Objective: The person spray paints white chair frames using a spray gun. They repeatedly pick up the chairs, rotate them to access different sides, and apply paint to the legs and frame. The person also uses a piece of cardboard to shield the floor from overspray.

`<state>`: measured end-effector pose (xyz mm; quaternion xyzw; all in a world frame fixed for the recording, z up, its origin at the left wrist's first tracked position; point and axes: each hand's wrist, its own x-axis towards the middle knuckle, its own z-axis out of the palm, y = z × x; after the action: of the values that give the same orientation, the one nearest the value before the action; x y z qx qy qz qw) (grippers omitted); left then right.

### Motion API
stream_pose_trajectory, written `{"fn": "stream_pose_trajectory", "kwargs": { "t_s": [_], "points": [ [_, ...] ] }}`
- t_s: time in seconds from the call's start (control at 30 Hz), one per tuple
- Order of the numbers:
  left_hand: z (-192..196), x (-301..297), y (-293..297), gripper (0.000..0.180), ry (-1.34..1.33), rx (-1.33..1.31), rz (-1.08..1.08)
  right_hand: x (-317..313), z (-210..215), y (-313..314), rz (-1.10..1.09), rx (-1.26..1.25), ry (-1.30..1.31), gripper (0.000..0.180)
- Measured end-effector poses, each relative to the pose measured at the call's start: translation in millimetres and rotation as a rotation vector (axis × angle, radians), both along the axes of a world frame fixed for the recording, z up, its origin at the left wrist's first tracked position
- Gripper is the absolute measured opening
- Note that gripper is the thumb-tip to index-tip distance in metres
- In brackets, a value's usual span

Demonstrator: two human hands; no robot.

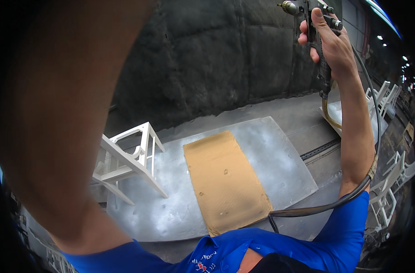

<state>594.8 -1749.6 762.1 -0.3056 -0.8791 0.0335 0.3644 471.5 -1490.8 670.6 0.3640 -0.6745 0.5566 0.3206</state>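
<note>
My right hand (341, 52) is raised at the upper right, its fingers wrapped around the grip of a spray gun (325, 73). The gun's nozzle end points left. From the bottom of the grip comes a short brownish tube, and a dark hose (307, 212) runs along my right arm and across my front. My left arm (57, 136) reaches up large and blurred at the left; its hand is outside the picture. Partly behind that arm, a white chair frame (146, 170) lies tilted on a grey, paint-misted platform (280, 159). Beside it is a flat sheet of brown cardboard (228, 182).
A dark, paint-dusted wall (207, 59) rises behind the platform. Several more white chair frames (384, 193) stand at the right, some near a second grey platform (333, 110). A dark track (321, 149) crosses the floor between the platforms.
</note>
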Motion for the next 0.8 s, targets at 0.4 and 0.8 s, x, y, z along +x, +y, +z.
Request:
{"fn": "stream_pose_trajectory", "kwargs": {
  "t_s": [0.4,0.8],
  "points": [
    [2.0,-2.5,3.3,0.026,-0.081,-0.031,-0.008,52.3,12.3,-26.4,-0.049,0.005,0.006,0.042],
    [9.3,-3.6,3.6,0.027,-0.104,-0.040,-0.008,59.9,16.3,-30.6,-0.024,0.027,0.072,0.040]
  ]
}}
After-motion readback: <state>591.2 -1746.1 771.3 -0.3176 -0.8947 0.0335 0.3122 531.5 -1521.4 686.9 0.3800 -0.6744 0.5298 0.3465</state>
